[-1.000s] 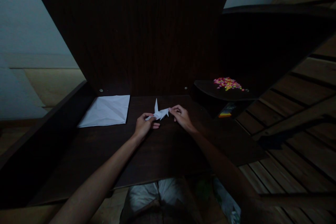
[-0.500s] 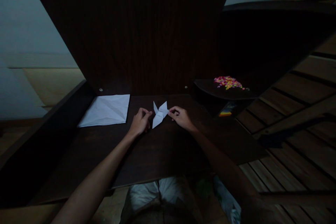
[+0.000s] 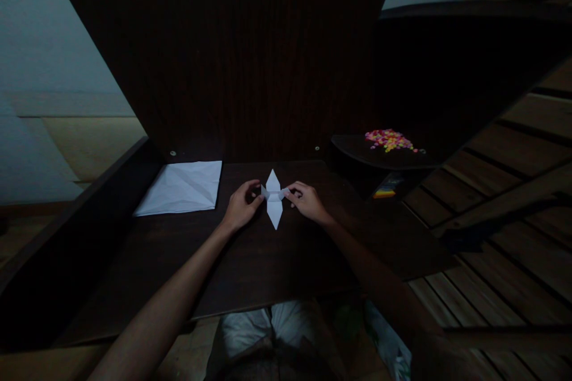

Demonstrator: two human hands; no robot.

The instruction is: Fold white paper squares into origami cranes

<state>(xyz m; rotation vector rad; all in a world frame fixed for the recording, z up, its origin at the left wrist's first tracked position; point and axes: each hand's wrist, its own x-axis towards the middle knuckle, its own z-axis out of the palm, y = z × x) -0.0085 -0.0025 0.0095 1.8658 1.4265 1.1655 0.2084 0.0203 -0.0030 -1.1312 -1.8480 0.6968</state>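
Note:
A white folded paper figure (image 3: 274, 214) lies low over the dark desk, one pointed flap toward the back and one toward me. Two smaller flaps stand out at its sides. My left hand (image 3: 242, 205) pinches the left flap between thumb and fingers. On the other side my right hand (image 3: 307, 199) pinches the right flap. Both hands are closed at the fingertips, and the figure spans the gap between them.
Creased white paper sheets (image 3: 183, 187) lie at the desk's left. On a small rounded shelf (image 3: 353, 152) at right sits a pile of colourful small pieces (image 3: 388, 140). A dark panel (image 3: 268, 59) rises behind the desk (image 3: 250, 274), with a low side wall (image 3: 80, 232) on the left.
The paper figure has turned so that its long points run front to back. My left hand has moved right and taken hold of its left flap; my right hand keeps its pinch.

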